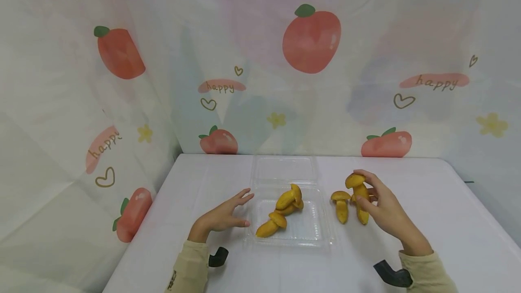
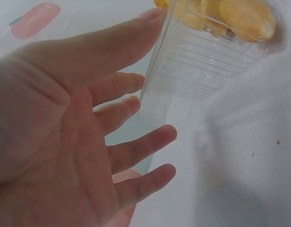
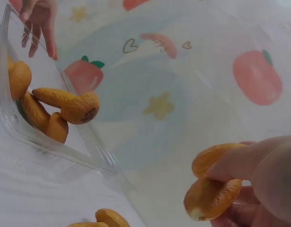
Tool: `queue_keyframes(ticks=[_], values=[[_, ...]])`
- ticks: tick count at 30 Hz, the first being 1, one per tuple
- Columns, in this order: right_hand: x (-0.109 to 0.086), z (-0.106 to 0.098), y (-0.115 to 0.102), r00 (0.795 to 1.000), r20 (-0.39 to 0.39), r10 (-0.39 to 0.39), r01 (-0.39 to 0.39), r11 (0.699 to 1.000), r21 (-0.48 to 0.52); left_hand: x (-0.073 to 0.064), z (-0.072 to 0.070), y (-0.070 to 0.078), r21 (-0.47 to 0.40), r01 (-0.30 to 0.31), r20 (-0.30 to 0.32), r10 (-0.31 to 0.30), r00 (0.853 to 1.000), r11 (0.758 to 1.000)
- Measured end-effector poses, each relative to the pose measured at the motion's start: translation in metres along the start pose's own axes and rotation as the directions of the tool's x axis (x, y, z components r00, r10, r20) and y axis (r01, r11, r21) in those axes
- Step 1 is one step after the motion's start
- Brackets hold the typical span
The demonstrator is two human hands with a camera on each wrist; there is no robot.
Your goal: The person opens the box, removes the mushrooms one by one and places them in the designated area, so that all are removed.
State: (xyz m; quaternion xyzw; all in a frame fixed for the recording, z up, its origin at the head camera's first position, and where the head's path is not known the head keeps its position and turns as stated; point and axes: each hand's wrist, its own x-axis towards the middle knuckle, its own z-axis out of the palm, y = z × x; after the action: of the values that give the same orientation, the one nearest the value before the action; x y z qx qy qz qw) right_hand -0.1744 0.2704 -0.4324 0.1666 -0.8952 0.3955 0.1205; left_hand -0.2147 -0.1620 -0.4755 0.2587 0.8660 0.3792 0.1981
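Note:
A yellow-brown mushroom point(image 1: 355, 181) is pinched between the thumb and fingers of my right hand point(image 1: 384, 207), cap up, above the table at the right. The right wrist view shows the held mushroom point(image 3: 212, 196) partly covered by the thumb. Beneath it in the head view a second mushroom point(image 1: 362, 215) shows partly, and another mushroom point(image 1: 341, 207) is just left of it. My left hand point(image 1: 221, 214) holds nothing; its fingers spread beside the left wall of a clear plastic box point(image 1: 301, 238), fingertips right at the rim. Several mushrooms point(image 1: 270, 226) lie inside the box.
The box's clear lid point(image 1: 284, 169) lies folded back toward the rear edge of the white-covered table point(image 1: 220, 171). A fruit-printed cloth point(image 1: 260, 58) hangs behind the table and along its left side. Black curved pieces point(image 1: 392, 275) stick out at both sleeves.

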Motion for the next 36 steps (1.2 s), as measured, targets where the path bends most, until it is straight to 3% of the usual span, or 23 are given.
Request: queue_keyframes(ticks=[5, 18, 25, 36], values=[[0.000, -0.003, 0.016, 1.000, -0.017, -0.006, 0.007, 0.999, 0.038, 0.001, 0.000, -0.001, 0.010, 0.006, -0.007, -0.006, 1.000, 1.000], [-0.003, -0.009, 0.051, 0.991, -0.028, 0.130, -0.129, 0.991, 0.021, 0.001, 0.001, -0.002, 0.011, 0.019, -0.009, -0.019, 1.000, 1.000], [-0.006, -0.015, 0.059, 0.985, -0.048, 0.163, -0.163, 0.987, 0.012, 0.001, 0.001, -0.001, 0.007, 0.023, -0.007, -0.023, 1.000, 1.000], [-0.009, -0.017, 0.067, 0.968, -0.015, 0.251, -0.251, 0.968, 0.017, 0.001, 0.001, -0.001, 0.015, 0.020, -0.008, -0.020, 1.000, 1.000]])
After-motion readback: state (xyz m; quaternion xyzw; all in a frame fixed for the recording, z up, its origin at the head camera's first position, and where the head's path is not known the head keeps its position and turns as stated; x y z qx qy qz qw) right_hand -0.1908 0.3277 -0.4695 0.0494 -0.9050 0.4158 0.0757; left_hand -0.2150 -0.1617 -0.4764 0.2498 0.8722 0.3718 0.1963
